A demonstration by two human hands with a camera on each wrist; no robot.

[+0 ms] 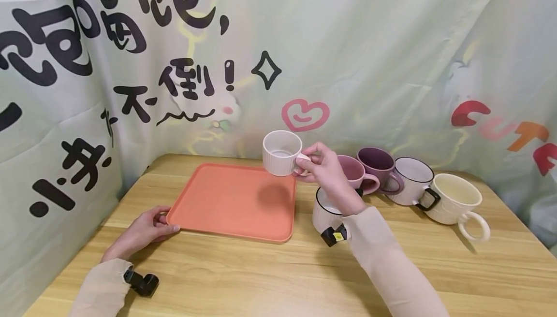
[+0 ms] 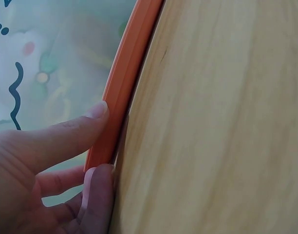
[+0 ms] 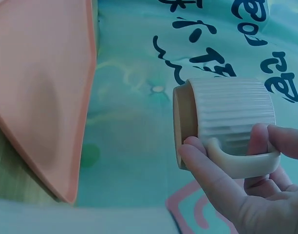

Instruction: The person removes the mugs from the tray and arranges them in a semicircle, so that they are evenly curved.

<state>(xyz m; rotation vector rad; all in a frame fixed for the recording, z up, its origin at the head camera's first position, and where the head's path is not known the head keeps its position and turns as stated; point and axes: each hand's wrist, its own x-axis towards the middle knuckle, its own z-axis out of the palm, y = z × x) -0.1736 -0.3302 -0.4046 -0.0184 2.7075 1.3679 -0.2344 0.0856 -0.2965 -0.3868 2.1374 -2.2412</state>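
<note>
My right hand (image 1: 319, 165) grips the handle of a white ribbed mug (image 1: 282, 152) and holds it in the air above the far right corner of an orange tray (image 1: 209, 201). In the right wrist view the ribbed mug (image 3: 227, 122) is seen from the side, its handle pinched between my fingers (image 3: 207, 168). My left hand (image 1: 150, 227) rests on the table and pinches the tray's near left corner; the left wrist view shows thumb and fingers (image 2: 78, 131) on the tray rim (image 2: 122, 83).
Several mugs stand right of the tray: a white black-rimmed one (image 1: 324, 215) under my right wrist, a pink one (image 1: 354, 172), a purple one (image 1: 378, 165), another black-rimmed white one (image 1: 411, 181) and a cream one (image 1: 454, 198). Printed cloth surrounds the wooden table (image 1: 278, 273).
</note>
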